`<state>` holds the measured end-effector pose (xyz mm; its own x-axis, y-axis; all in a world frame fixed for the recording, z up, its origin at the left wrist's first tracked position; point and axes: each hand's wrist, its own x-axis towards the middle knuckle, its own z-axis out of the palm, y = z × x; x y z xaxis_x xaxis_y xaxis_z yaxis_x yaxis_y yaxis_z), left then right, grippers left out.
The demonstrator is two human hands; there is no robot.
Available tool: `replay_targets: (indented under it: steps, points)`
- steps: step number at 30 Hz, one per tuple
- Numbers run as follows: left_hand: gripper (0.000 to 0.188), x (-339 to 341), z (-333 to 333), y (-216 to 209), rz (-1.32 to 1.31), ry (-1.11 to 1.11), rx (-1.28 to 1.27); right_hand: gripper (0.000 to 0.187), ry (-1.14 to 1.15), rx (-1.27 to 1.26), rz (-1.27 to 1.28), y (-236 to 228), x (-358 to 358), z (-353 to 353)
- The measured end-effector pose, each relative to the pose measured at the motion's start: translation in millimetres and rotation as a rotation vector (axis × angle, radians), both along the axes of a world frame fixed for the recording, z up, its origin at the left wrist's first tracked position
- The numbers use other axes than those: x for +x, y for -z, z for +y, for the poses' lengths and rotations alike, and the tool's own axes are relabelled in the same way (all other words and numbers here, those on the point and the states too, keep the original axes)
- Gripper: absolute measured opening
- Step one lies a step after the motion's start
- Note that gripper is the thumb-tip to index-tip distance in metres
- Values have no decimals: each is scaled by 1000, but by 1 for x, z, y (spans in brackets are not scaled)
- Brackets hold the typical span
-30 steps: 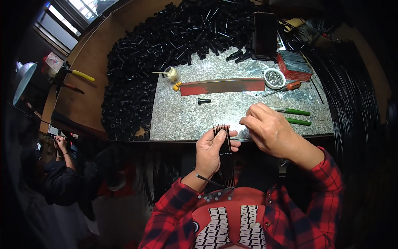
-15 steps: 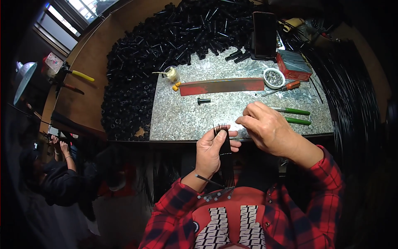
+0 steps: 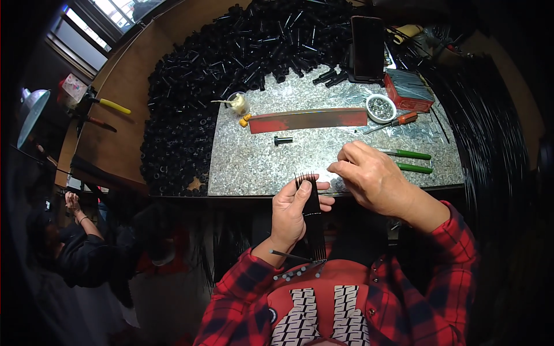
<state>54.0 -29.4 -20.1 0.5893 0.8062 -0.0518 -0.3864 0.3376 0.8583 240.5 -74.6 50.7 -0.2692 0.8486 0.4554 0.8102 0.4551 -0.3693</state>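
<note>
My left hand (image 3: 288, 216) is closed on a flat row of thin black rods (image 3: 314, 233), the thumb pressed across it near the top. Their fine tips stick up past the fingers, and a pale stitched line crosses the row lower down. My right hand (image 3: 372, 179) hovers over the near edge of the grey speckled slab (image 3: 242, 161), right of the rods and apart from them. Its thumb and forefinger are pinched together; whatever may be between them is too small to make out. Several dark rods with round grey ends (image 3: 291, 274) lie by my lap.
Pliers with green handles (image 3: 414, 155) lie beside my right hand. Farther back are a curved red-brown strip (image 3: 309, 120), a short black bolt-like part (image 3: 283, 140), an orange-handled screwdriver (image 3: 405, 119) and a white bowl (image 3: 370, 113). Black tubular parts (image 3: 231, 63) are heaped behind. Another person (image 3: 86, 248) sits at left.
My left hand and the rods have shifted very slightly to the left. My right hand stays almost still, still pinched. The other person's hands at left have moved.
</note>
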Motion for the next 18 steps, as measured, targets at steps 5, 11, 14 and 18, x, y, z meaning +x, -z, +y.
replay_targets:
  steps: [5, 11, 14, 18]
  points:
    - [30, 0, 0, 0, -5, 10, 0, 20, -3, 4, 8, 1, 0, 1]
    - [29, 1, 0, 0, -1, 8, 2, 19, 10, 32, -43, 2, 0, 1]
    - [29, 1, 0, -1, 4, 6, -2, 18, 14, 67, -112, -3, -1, 0]
    - [29, 0, 0, -1, -2, 12, 8, 27, 10, 52, -113, -5, -3, 0]
